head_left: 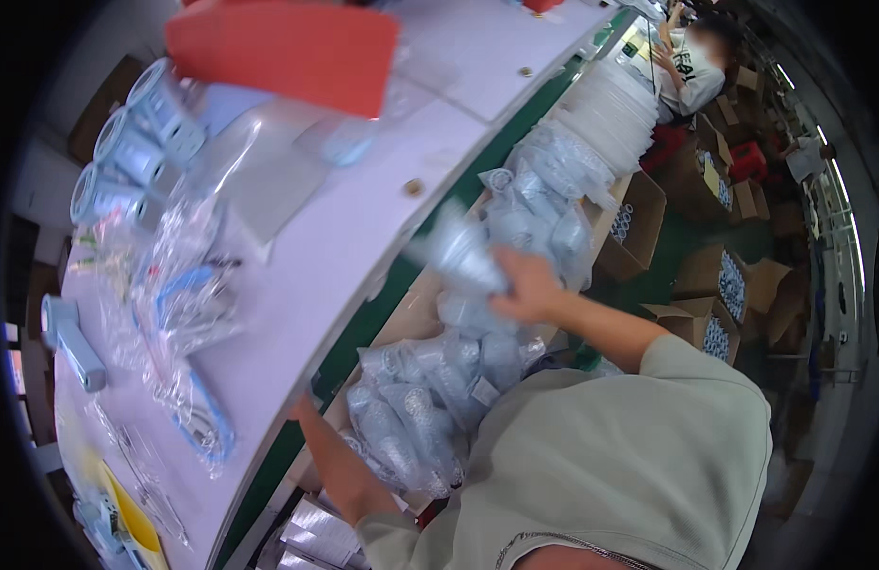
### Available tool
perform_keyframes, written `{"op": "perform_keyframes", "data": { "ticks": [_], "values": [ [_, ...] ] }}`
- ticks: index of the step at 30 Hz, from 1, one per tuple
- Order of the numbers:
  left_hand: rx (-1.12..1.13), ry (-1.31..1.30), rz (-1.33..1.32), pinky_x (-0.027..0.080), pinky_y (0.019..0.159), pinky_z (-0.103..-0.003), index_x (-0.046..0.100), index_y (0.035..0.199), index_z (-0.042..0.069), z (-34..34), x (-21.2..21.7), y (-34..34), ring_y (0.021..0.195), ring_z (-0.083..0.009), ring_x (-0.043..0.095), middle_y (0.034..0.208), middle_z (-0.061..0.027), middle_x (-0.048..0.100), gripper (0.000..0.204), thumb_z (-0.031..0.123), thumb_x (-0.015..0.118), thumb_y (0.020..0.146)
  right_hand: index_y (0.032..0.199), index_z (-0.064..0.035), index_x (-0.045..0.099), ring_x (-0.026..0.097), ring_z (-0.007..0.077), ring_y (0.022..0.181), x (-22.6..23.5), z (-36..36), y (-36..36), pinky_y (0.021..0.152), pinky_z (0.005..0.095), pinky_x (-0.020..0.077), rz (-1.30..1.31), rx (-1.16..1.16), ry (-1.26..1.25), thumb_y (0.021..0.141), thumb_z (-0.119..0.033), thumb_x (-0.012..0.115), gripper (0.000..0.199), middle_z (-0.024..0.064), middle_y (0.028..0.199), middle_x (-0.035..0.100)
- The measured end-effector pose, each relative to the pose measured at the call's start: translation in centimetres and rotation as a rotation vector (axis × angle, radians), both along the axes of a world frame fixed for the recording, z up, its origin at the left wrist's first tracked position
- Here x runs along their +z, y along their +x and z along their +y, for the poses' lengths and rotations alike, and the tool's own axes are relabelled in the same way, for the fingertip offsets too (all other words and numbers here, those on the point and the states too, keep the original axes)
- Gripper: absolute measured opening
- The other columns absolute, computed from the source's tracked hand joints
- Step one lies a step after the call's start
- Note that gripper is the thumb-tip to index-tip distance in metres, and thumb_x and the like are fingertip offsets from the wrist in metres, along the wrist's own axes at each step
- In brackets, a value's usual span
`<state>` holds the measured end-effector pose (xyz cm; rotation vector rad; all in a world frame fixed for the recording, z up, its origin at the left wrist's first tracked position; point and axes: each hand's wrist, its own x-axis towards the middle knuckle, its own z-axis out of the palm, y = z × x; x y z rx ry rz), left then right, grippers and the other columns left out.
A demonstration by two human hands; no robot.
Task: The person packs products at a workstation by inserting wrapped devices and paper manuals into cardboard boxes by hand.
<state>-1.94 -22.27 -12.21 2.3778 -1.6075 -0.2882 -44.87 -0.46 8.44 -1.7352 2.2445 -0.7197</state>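
Note:
My right hand [527,285] is closed on one end of a bubble-wrapped item [466,255], pale and smeared by motion. It is held above a row of similar wrapped items [425,408] lying in front of my body. My left hand [303,408] is at the near edge of the white table [363,237]; its fingers are mostly hidden there. Which product is inside the wrap cannot be made out.
On the table are light-blue plastic housings [140,142], clear plastic bags [173,313], a light-blue handheld device [74,342] and a red bin [283,52]. Stacked white foam sheets [606,114] stand farther along. Cardboard boxes [634,228] are at right; another person [691,71] sits beyond.

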Motion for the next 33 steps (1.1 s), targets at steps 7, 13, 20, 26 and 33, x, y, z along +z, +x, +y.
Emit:
{"op": "perform_keyframes", "data": {
  "ticks": [7,13,20,26,33],
  "values": [
    [0.210,-0.111,0.927,0.050,0.080,-0.040,0.065,0.104,-0.005,2.8,0.5,9.2,0.088,-0.0304,0.062,0.096,-0.0173,0.066,0.052,0.025,0.074,0.063,0.130,-0.0037,0.050,0.062,0.0381,0.097,-0.1,0.7,-28.1,0.086,0.0462,0.0477,0.202,-0.607,-0.156,0.076,-0.032,0.064,0.062,0.0240,0.104,0.064],
    [0.339,0.012,1.173,0.045,0.091,-0.042,0.052,0.121,-0.008,9.8,11.6,2.1,0.105,-0.0320,0.056,0.116,-0.0180,0.058,0.064,0.011,0.070,0.063,0.127,-0.0029,0.051,0.057,0.0393,0.107,-3.9,-0.5,-36.9,0.087,0.0470,0.0470,0.263,-0.565,0.172,0.077,-0.030,0.063,0.058,0.0241,0.115,0.059],
    [-0.091,-0.044,1.107,0.043,0.094,-0.038,0.043,0.132,-0.006,17.3,16.9,-8.8,0.108,-0.0303,0.053,0.123,-0.0162,0.053,0.080,0.011,0.070,0.058,0.119,-0.0030,0.057,0.058,0.0301,0.100,-0.7,1.1,-22.2,0.086,0.0400,0.0464,-0.028,-0.510,-0.366,0.078,-0.025,0.071,0.049,0.0167,0.111,0.059],
    [-0.848,0.392,1.108,0.037,0.102,-0.046,0.036,0.136,-0.005,23.9,21.6,-31.8,0.121,-0.0360,0.044,0.131,-0.0241,0.044,0.089,0.024,0.078,0.063,0.142,-0.0040,0.039,0.049,0.0242,0.123,-4.5,9.5,-2.9,0.102,0.0399,0.0412,-1.255,0.128,-0.163,0.081,-0.050,0.067,0.081,0.0135,0.141,0.044],
    [-1.381,-0.061,0.600,0.016,0.113,-0.053,0.029,0.142,-0.005,22.3,26.0,-43.6,0.139,-0.0451,0.017,0.149,-0.0271,0.022,0.090,0.032,0.074,0.072,0.123,0.0035,0.056,0.058,0.0254,0.111,-2.0,11.2,-16.7,0.099,0.0372,0.0439,-1.628,-0.380,-0.361,0.076,-0.021,0.068,0.054,0.0146,0.121,0.061]
  ]
}}
